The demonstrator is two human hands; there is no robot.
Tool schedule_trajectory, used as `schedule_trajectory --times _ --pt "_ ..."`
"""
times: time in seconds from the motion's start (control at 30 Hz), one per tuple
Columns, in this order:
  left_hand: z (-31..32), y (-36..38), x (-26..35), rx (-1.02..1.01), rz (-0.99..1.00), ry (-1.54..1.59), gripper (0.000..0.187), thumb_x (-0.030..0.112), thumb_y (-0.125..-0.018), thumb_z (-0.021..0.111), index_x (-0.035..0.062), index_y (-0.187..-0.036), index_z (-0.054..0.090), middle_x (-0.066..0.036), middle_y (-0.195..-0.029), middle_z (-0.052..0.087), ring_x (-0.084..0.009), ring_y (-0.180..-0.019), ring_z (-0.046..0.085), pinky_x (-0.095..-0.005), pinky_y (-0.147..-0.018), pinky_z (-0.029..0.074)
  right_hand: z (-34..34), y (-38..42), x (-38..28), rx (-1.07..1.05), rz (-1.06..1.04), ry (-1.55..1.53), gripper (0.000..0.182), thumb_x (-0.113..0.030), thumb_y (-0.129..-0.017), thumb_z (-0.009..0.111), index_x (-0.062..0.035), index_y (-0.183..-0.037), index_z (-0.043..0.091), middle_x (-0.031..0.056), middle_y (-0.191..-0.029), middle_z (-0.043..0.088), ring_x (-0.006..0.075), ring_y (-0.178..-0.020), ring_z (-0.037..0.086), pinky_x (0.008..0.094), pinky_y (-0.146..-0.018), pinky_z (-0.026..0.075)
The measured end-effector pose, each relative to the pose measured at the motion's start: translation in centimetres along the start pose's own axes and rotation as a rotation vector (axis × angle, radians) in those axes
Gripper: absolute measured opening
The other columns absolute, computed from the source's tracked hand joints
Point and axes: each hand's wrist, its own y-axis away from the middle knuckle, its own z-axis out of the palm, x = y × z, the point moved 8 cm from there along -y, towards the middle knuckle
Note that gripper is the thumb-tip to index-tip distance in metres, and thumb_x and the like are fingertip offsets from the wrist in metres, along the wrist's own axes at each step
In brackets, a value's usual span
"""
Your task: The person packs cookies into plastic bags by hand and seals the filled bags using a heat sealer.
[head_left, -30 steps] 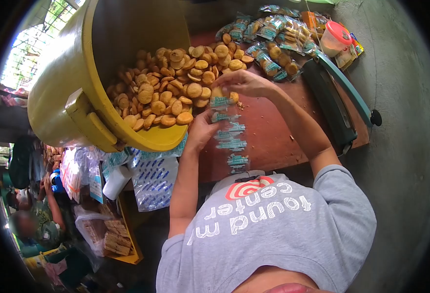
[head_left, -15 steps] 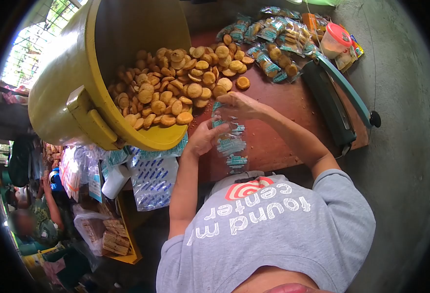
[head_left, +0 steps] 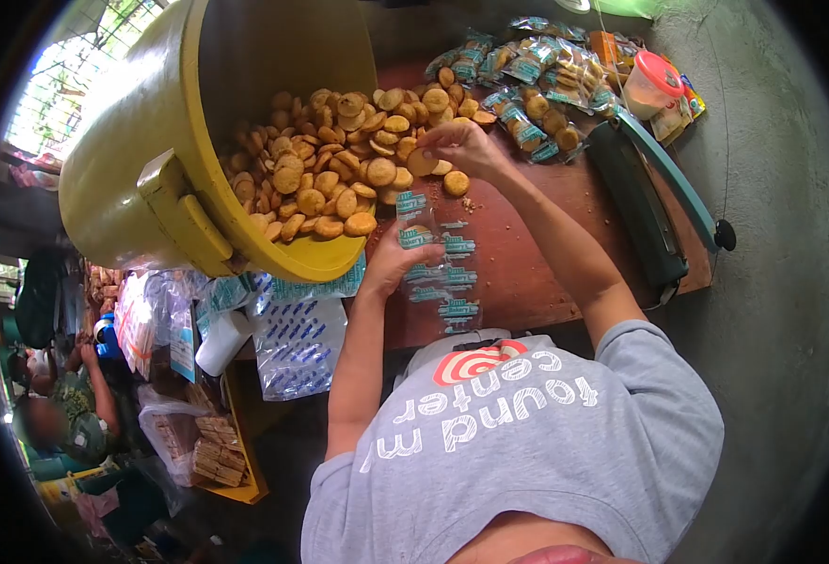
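Observation:
My left hand (head_left: 394,261) grips a clear plastic packet (head_left: 418,224) with teal print, its thumb across the front. A round shape shows through the packet. In my right hand (head_left: 466,148), the fingertips pinch a round golden cookie (head_left: 422,163) just above the packet's upper end. More printed packets (head_left: 457,305) lie flat on the reddish-brown table, below my left hand and near my body. A heap of cookies (head_left: 339,155) spills from the tipped yellow tub (head_left: 113,141) onto the tabletop beside my hands. One loose cookie (head_left: 456,183) lies near my right wrist.
Filled cookie packs (head_left: 536,70) pile up at the back right. A lidded pink-topped container (head_left: 652,83) stands by them. A sealer with a teal arm (head_left: 668,174) lies along the table's right side. Plastic sheets (head_left: 297,343) hang at left; another person (head_left: 80,404) is further left.
My right hand has moved up and away from the packet to the heap and now holds a cookie. The left hand has raised the packet slightly, more upright.

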Motion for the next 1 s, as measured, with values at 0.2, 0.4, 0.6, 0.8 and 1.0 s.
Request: schedule_trajectory --times 0.2,0.4,0.6,0.8,1.0 --pt "0.9 -0.9 1.2 -0.031 0.027 -0.081 0.04 0.004 -0.063 0.072 0.0021 -0.099 0.054 -0.004 -0.083 0.059 -0.0125 -0.07 0.057 -0.0256 -0.063 0.048 3.2 2.8 -3.9 -0.466 -0.003 0.256 0.018 -0.007 -0.074 0.065 -0.0071 -0.091 0.066 0.0021 -0.087 0.064 0.0094 -0.078 0.057 0.0267 -0.069 0.047" --pt "1.5 -0.6 1.4 -0.105 0.08 0.0 0.032 0.003 -0.065 0.072 0.0032 -0.091 0.054 -0.002 -0.075 0.058 -0.0113 -0.062 0.055 -0.0256 -0.058 0.046 3.2 1.8 -1.5 -0.43 0.031 0.308 0.022 -0.021 -0.078 0.061 -0.0063 -0.094 0.063 0.0064 -0.085 0.063 0.0149 -0.077 0.059 0.0299 -0.07 0.047" --pt "0.9 -0.4 1.4 -0.078 0.074 0.069 0.046 0.003 -0.068 0.073 0.0023 -0.108 0.05 -0.003 -0.077 0.059 -0.0111 -0.063 0.057 -0.0237 -0.057 0.046 1.4 0.9 3.5 0.015 -0.203 0.907 0.029 -0.023 -0.074 0.063 -0.0115 -0.1 0.062 0.0077 -0.096 0.061 0.028 -0.095 0.056 0.0384 -0.075 0.045" --pt "0.7 -0.4 1.4 -0.045 0.076 0.038 0.032 0.005 -0.066 0.074 0.0043 -0.09 0.054 -0.003 -0.072 0.058 -0.0107 -0.059 0.055 -0.0238 -0.055 0.045 0.4 0.4 3.9 0.041 -0.184 0.497 0.035 -0.024 -0.076 0.062 -0.0139 -0.109 0.059 0.007 -0.098 0.061 0.0238 -0.097 0.054 0.0328 -0.073 0.043" --pt "0.8 -1.0 0.6 -0.086 0.043 -0.028 0.029 0.004 -0.065 0.073 0.0044 -0.086 0.053 -0.003 -0.071 0.057 -0.0116 -0.057 0.054 -0.0252 -0.055 0.044 -0.1 1.3 -1.3 -0.25 0.047 -0.121 0.03 -0.012 -0.082 0.054 -0.0091 -0.112 0.058 0.0055 -0.112 0.056 0.015 -0.094 0.054 0.0292 -0.08 0.045"
